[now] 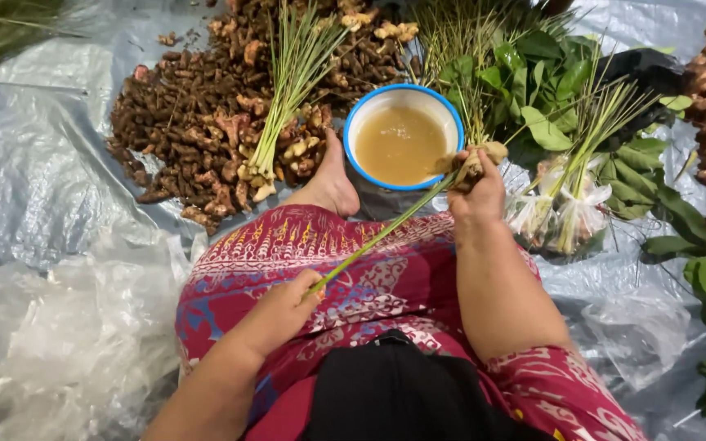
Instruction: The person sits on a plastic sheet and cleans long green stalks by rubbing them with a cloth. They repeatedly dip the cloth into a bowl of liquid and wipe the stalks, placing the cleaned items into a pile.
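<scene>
Here we look down from a head-worn camera at a person seated on a grey plastic sheet [34, 188], lap covered in a red patterned cloth [353, 261]. Our left hand [283, 306] rests on the lap, fingers pinched closed around the thin green end of a lemongrass stalk [382, 233]. The stalk runs diagonally up and to the right across the lap to our right hand [475, 184], which is closed around its pale, thick root end together with a knobbly ginger-like root [480, 155]. That hand is held just beside a blue-rimmed bowl [353, 122] of cloudy brownish liquid, at its right edge. A bare foot [330, 180] lies just left of the bowl. Beyond it sits a large heap of brown rhizomes [198, 114] with a loose bunch of lemongrass [296, 73] lying on top. To the right are leafy greens [549, 90] and small clear plastic bags [561, 212] holding stalks, and crumpled clear plastic [67, 343] lies at lower left.
</scene>
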